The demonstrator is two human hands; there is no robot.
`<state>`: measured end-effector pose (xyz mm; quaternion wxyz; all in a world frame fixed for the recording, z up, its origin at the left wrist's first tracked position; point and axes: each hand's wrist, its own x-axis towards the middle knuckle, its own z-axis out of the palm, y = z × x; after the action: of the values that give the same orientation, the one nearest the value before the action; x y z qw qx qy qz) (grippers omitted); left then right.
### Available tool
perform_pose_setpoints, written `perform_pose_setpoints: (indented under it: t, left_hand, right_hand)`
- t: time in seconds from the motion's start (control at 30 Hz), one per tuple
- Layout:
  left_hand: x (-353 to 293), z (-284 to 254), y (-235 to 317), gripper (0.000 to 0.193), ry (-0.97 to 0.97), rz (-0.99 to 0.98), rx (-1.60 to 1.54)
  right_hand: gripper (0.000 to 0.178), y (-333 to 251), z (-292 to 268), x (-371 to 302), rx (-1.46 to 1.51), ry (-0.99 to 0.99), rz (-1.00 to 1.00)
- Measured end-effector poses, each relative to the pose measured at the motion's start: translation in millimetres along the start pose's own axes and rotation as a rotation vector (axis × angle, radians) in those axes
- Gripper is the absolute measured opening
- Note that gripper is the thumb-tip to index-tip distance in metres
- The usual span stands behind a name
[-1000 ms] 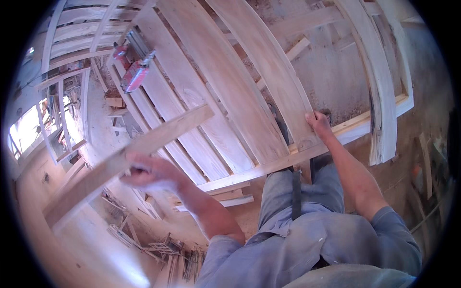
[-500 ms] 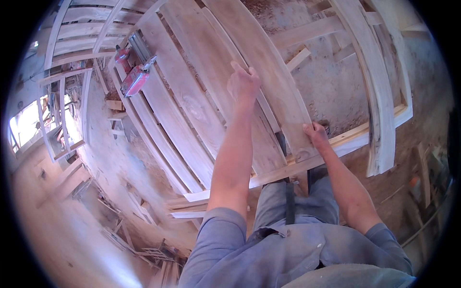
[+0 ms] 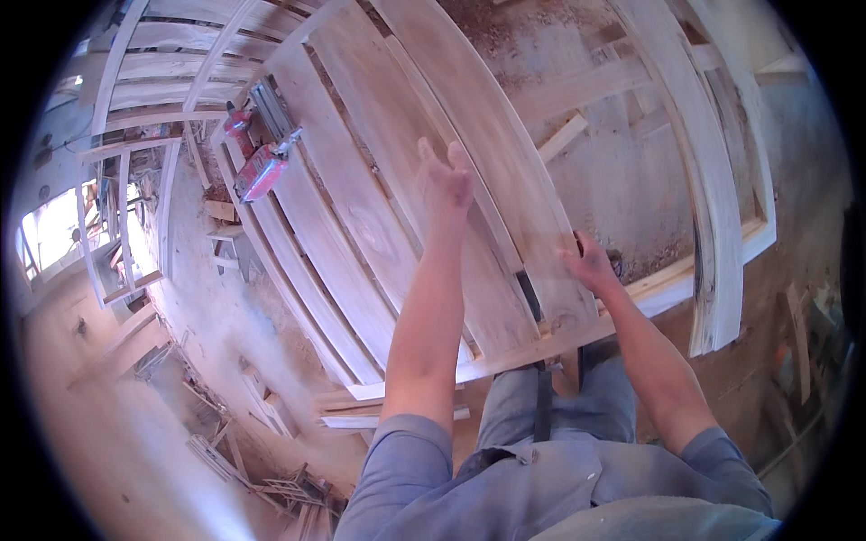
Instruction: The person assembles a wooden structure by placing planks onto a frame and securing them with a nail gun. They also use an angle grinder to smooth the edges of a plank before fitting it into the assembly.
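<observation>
While you are looking down from the head view, your left hand (image 3: 444, 180) is stretching far forward with the arm straight, fingers spread and loose, gripping nothing; it is hovering over or lightly touching the wide plank (image 3: 487, 171) that is running from the top of the picture down toward you, and you cannot tell from here whether the palm is actually pressing on the wood. Your right hand (image 3: 591, 266) is lying on the near end of that same plank, fingers laid flat on its right edge rather than curled around it, so it is resting, not clamping. The plank is lying among several others, side by side, across a cross rail (image 3: 631, 302) that is passing just beyond your knees. To the left, near the far ends of the boards, a red power tool (image 3: 266, 167) is sitting on the planks, well apart from both hands. Further left, loose wooden frames (image 3: 117, 243) are standing by the wall, and offcuts (image 3: 347, 406) are lying just beside your left elbow.
</observation>
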<state>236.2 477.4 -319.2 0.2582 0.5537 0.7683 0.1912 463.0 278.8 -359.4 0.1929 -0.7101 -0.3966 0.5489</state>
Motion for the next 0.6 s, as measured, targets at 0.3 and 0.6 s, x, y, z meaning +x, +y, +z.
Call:
perform_pose_setpoints:
  t: [0.3,0.6]
  left_hand:
    - [15,-8,-90,0.056,0.175,0.314,0.363]
    - [24,-13,-77,0.055,0.06,0.221,0.235]
  right_hand:
    - [0.051,-121,-44,170,-0.34,0.346,-0.613]
    - [0.073,-196,44,246,-0.617,0.463,-0.404]
